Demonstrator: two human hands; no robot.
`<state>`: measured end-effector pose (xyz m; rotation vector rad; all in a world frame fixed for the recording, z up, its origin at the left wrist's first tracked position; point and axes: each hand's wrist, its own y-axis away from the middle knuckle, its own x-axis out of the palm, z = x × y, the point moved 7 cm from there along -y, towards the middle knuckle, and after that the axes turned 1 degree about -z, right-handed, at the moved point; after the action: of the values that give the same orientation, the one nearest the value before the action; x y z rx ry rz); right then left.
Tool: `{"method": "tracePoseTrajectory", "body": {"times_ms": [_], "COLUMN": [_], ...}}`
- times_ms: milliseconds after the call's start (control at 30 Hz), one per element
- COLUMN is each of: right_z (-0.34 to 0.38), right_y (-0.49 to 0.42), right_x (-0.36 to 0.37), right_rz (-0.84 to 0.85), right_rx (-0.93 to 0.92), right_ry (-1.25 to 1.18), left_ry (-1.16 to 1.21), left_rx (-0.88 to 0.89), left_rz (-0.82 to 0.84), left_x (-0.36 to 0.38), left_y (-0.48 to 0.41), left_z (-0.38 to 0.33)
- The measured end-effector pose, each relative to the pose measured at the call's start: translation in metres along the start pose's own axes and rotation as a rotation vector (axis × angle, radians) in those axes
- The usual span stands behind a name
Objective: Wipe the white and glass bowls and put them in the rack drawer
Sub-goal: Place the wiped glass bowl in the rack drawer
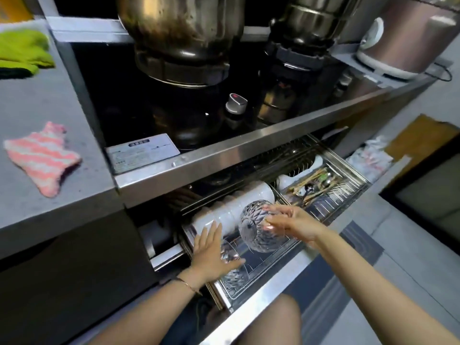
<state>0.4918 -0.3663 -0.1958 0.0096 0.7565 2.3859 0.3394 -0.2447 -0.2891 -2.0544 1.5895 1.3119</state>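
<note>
Faceted clear glass bowl (251,221) is held on its side over the wire rack of the pulled-out steel rack drawer (263,291), with its base turned toward 9 o'clock and its rim toward 3 o'clock. It is grasped from 3 o'clock by the right-hand grip (293,225), whose fingers and thumb are curled round the rim; motion blur hides exactly where the fingertips sit. Just beside the bowl at 11 o'clock, a row of nested white bowls (236,202) is lying on its side in the same drawer; whether the two touch cannot be told. At 7 o'clock of the held bowl, the left-hand grip (211,252) is spread flat, fingers straight and pointing to 12 o'clock, and is laid on a second faceted glass bowl (234,276) standing in the rack, with nothing clasped. A thin bracelet (186,283) is worn on that wrist. At 2 o'clock, a cutlery compartment (321,181) of the drawer is filled with chopsticks and spoons. On the grey counter (37,108) at 10 o'clock, a pink-and-white striped cloth (42,158) is spread flat, and a yellow-green cloth (22,51) is seen beyond it. Two large steel pots (181,33) are set on the hob at 12 o'clock.
</note>
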Motion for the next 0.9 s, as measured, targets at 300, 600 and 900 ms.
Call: {"method": "tracePoseTrajectory", "body": {"times_ms": [300,600,900], "right_z": [-0.051,-0.066,-0.085], "right_y": [-0.064,-0.079,-0.084], "right_x": [0.023,0.053,0.06], "right_rz": [0.22,0.396,0.365], "right_rx": [0.258,0.396,0.454], "right_ry": [0.17,0.314,0.393], "left_ry": [-0.241,-0.26,-0.261], "left_rx": [-0.001,-0.011,-0.011], "left_rz": [-0.137,-0.126,-0.131], "left_x": [0.006,0.003,0.005], "left_y": [-0.008,-0.006,-0.004], "left_z": [0.009,0.007,0.006]}}
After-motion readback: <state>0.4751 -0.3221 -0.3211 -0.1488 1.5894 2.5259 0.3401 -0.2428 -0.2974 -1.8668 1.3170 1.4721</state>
